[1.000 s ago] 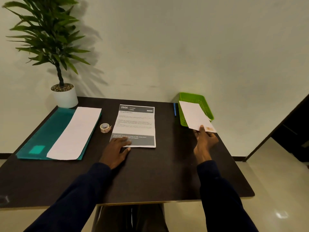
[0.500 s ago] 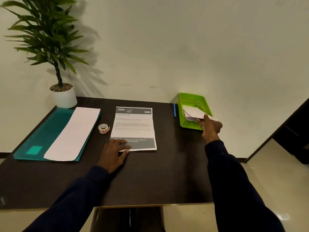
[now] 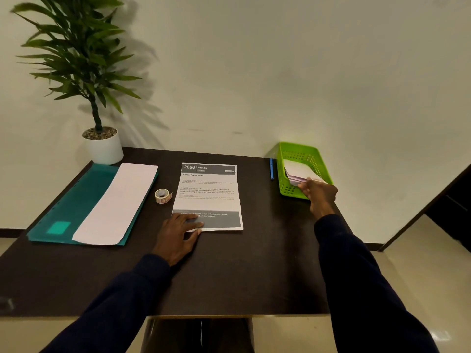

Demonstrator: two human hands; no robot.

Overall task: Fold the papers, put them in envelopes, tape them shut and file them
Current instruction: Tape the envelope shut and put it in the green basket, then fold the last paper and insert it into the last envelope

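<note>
A printed paper (image 3: 209, 194) lies flat in the middle of the dark table. My left hand (image 3: 178, 235) rests on its near left corner with fingers spread. At the far right stands a green basket (image 3: 318, 159) with white envelopes (image 3: 298, 171) stacked inside. My right hand (image 3: 318, 192) reaches into the basket's near end and holds the top envelope by its near edge. A small roll of tape (image 3: 162, 196) sits left of the paper.
A teal folder (image 3: 66, 207) with a long white sheet (image 3: 117, 202) on it lies at the left. A potted plant (image 3: 102, 146) stands at the far left corner. A blue pen (image 3: 271, 169) lies beside the basket. The table's right edge is near the basket.
My right hand carried the white envelope from above the table's right side forward and down into the green basket. My left hand stayed on the paper.
</note>
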